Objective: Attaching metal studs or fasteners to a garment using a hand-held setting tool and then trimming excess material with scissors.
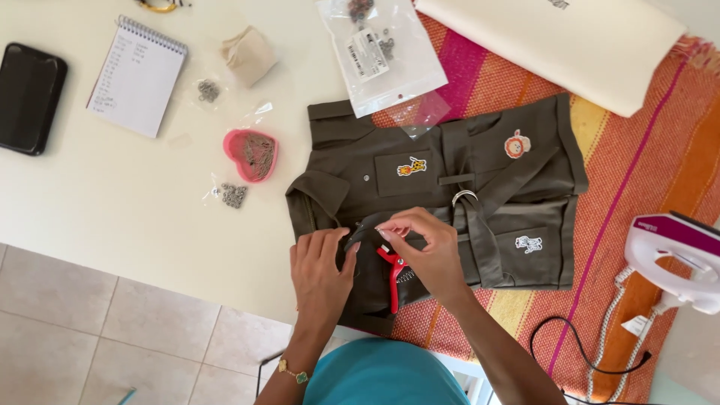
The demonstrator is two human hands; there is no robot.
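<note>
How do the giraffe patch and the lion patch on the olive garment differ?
The giraffe patch is elongated, yellow with dark spots; the lion patch is rounder, with an orange mane and pale face. The giraffe patch sits on a flat rectangular pocket near the garment's middle; the lion patch lies farther right and higher. Both are small cartoon-animal patches on the same olive garment, clear of both hands.

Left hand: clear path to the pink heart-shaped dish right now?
Probably yes. The left hand rests on the olive garment's edge, and only bare tabletop lies between it and the pink heart-shaped dish. A small bag of metal bits sits beside that line.
</note>
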